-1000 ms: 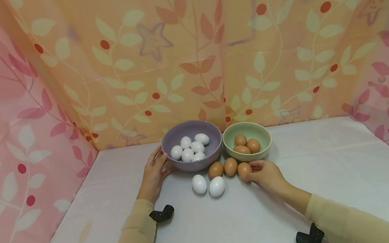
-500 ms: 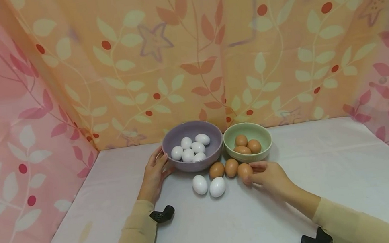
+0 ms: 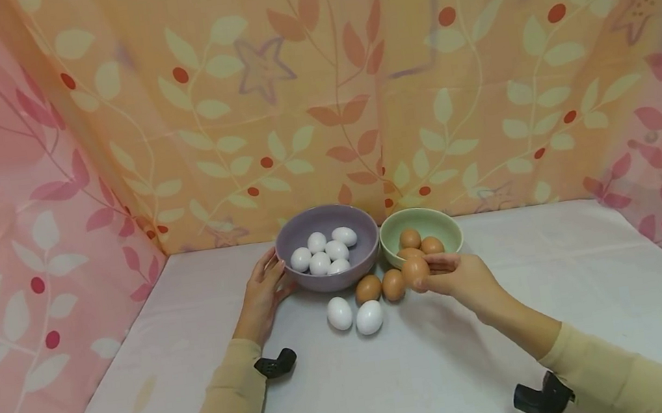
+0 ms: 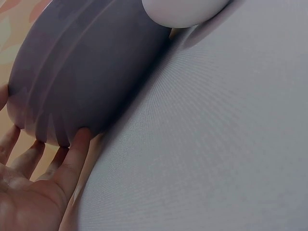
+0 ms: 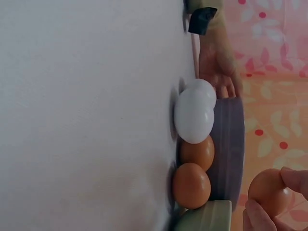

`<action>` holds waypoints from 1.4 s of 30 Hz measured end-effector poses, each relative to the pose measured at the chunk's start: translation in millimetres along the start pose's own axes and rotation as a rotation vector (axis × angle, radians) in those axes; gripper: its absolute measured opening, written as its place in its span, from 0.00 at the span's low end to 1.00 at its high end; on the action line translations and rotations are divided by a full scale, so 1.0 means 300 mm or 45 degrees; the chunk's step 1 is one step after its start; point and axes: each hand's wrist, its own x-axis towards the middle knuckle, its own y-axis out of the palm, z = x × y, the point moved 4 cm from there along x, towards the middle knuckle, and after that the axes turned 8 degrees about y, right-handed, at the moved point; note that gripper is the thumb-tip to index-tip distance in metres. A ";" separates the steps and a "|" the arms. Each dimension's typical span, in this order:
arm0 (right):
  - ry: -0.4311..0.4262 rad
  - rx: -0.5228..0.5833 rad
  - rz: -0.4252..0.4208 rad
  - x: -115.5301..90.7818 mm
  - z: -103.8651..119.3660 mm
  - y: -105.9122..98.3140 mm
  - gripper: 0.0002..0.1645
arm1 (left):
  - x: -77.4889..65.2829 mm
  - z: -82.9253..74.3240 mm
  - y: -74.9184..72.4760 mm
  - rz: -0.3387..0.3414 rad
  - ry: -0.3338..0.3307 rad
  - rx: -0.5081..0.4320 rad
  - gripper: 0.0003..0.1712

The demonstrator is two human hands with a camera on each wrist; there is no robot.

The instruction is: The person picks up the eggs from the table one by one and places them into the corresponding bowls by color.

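Between thumb and fingers, my right hand (image 3: 467, 286) pinches a brown egg (image 3: 415, 272). This egg is raised off the table, overlapping the front rim of the green bowl (image 3: 432, 223) in the head view; in the right wrist view the held egg (image 5: 267, 192) shows clear of the bowls. My left hand (image 3: 260, 299) rests its fingertips on the left side of the purple bowl (image 3: 320, 219), fingers extended along its outer wall (image 4: 86, 72). Several white eggs (image 3: 336, 250) lie inside the purple bowl. Brown eggs (image 3: 431, 245) sit in the green one.
In front of the bowls, two brown eggs (image 3: 393, 285) and two white eggs (image 3: 369, 317) lie on the white-covered table (image 3: 342, 398). The bowls stand side by side near the patterned cloth backdrop (image 3: 318, 98). Similar pink cloth (image 3: 27, 202) flanks the left side.
My right hand has lifted the brown egg from the table, up toward the green bowl's front rim. My left hand has stayed at the purple bowl.
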 end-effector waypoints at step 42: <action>0.049 0.009 -0.132 0.335 0.043 -0.016 0.35 | -0.007 -0.007 0.005 0.009 0.018 -0.028 0.34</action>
